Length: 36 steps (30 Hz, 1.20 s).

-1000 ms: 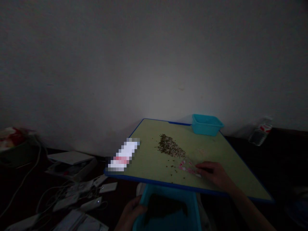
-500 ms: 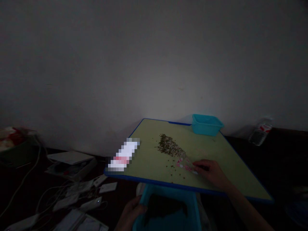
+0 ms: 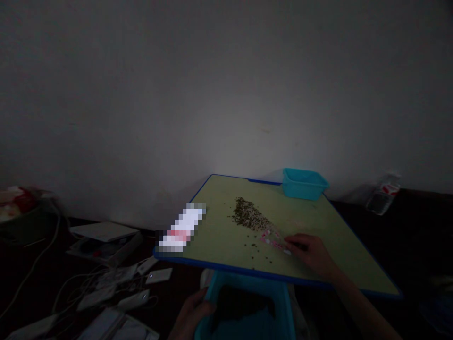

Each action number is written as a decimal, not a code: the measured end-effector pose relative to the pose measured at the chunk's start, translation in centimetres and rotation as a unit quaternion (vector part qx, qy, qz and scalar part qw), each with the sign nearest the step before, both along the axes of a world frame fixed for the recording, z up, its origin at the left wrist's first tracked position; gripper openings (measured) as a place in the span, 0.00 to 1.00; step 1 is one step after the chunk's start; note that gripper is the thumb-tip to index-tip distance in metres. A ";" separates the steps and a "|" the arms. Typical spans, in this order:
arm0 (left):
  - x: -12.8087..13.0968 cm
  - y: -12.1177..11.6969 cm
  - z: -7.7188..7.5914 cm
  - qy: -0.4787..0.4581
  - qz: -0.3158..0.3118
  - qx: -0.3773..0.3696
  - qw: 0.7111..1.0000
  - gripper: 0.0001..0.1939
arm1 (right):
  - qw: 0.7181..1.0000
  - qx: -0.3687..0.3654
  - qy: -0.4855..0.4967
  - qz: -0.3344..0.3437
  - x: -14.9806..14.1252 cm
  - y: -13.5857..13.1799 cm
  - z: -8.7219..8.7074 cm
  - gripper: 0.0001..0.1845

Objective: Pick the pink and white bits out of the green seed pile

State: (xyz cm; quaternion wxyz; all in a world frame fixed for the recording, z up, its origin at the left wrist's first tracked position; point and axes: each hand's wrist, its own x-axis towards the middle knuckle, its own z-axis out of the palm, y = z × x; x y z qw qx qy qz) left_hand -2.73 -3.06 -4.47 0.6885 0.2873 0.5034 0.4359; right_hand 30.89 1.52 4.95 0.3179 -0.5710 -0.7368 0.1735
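The scene is dim. My right hand rests on a pale green table with a blue rim, fingers closed on a small clear pink-patterned item that touches the near end of a pile of small dark grains. My left hand grips the left rim of a teal tub held below the table's front edge; dark contents fill it.
A second teal tub stands at the table's far right corner. A white and pink blurred-out strip lies on the left edge. Papers, cables and small devices litter the floor at left. A plastic bottle lies at right by the wall.
My right hand has slid the pink-patterned item a little toward the grain pile. The left hand and its tub have stayed put.
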 end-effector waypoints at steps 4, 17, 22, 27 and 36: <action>0.2 0.0 1.1 0.000 -0.021 0.021 1.000 0.14 | 1.000 0.005 -0.012 -0.018 0.9 0.1 -0.3 0.14; -0.4 0.5 -0.9 -0.014 -0.024 0.006 1.000 0.17 | 0.999 0.022 -0.027 -0.009 -0.1 0.2 0.1 0.13; -0.1 0.0 0.9 -0.001 0.005 -0.015 1.000 0.18 | 0.999 0.020 -0.025 0.002 -0.3 0.3 0.1 0.14; -0.1 -0.3 1.6 0.001 0.012 -0.023 1.000 0.17 | 1.000 0.016 -0.022 0.007 -0.5 0.3 0.0 0.14; 0.1 -0.2 2.5 -0.008 -0.002 -0.007 1.000 0.16 | 0.999 0.029 -0.031 0.013 -1.4 1.1 0.3 0.13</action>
